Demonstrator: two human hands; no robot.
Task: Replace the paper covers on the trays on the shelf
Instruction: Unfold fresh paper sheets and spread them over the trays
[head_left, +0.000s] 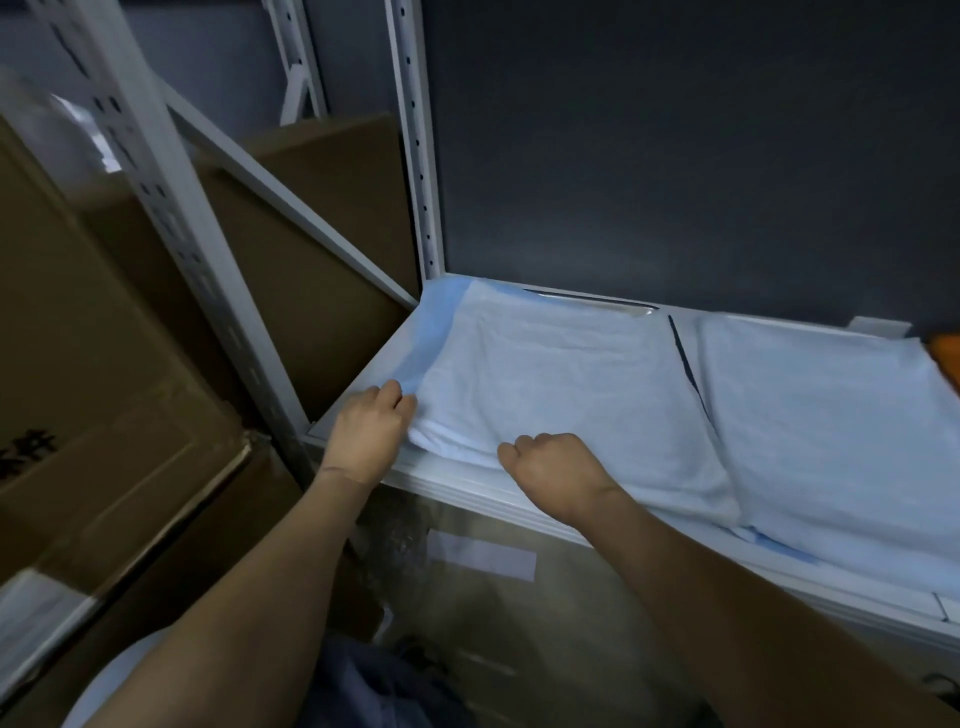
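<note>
White paper cover (561, 384) lies over the left tray (587, 303) while left hand (363, 439) and right hand (558, 470) both pinch its near edge.

We see only the left tray's (587, 303) far rim under its paper cover (561, 374). An orange thing (946, 356) is cut off at the right edge.

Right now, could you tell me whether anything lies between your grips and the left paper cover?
Nothing visible does. The left grip pinches the near left corner of the cover, and the right grip holds its front edge.
</note>
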